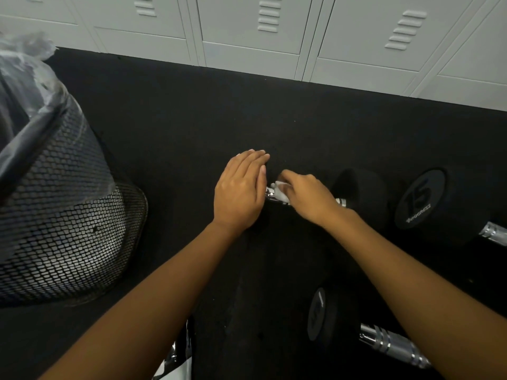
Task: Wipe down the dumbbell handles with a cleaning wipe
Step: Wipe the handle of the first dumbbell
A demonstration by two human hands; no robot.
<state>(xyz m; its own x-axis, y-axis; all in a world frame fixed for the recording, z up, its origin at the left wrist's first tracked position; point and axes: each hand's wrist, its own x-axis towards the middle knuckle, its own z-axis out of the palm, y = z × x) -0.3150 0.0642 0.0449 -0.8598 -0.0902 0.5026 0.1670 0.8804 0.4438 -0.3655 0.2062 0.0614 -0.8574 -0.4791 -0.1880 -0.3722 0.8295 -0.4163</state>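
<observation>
A black dumbbell lies across the dark floor mat, its right head (362, 193) showing and its chrome handle (270, 193) mostly covered by my hands. My right hand (307, 196) presses a white cleaning wipe (282, 192) around that handle. My left hand (241, 187) lies flat, fingers together, over the dumbbell's left head, which is hidden under it. A second dumbbell marked 15 (422, 198) lies to the right, with a chrome handle (493, 233). A third dumbbell head (321, 314) with its chrome handle (392, 344) sits near the bottom.
A black mesh waste bin (68, 215) with a plastic liner stands at the left. Grey lockers (260, 37) line the far edge of the mat. A chrome and white object (178, 357) shows at the bottom edge between my forearms.
</observation>
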